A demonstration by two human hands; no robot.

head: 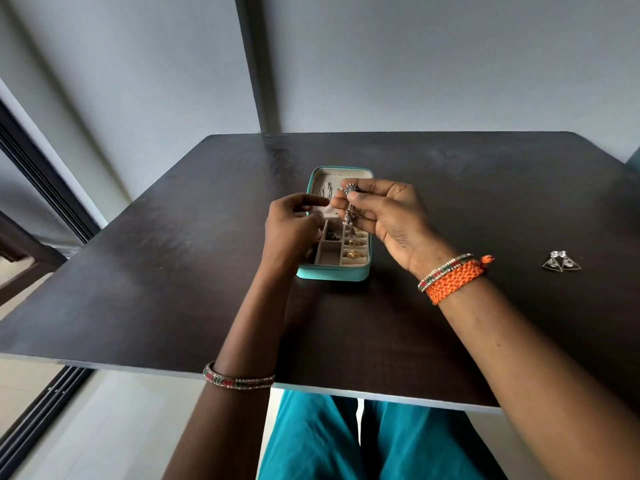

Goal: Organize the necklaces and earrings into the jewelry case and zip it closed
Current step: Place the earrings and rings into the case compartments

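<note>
Open teal jewelry case [332, 273], beige compartments holding gold pieces.

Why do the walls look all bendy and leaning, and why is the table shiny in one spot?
Head view: the wide-angle lens bends the wall lines near the edges; the dark table shows a pale sheen on its left side, seemingly light from the left; the earring in the right hand looks tiny and slightly soft.

Soft, even daylight, brighter from the left. Dull sheen on dark table [173, 237]. Faint shadows under the forearms. Wide-angle bending at edges; wall lines splay. Focus mostly sharp, small items soft.
</note>
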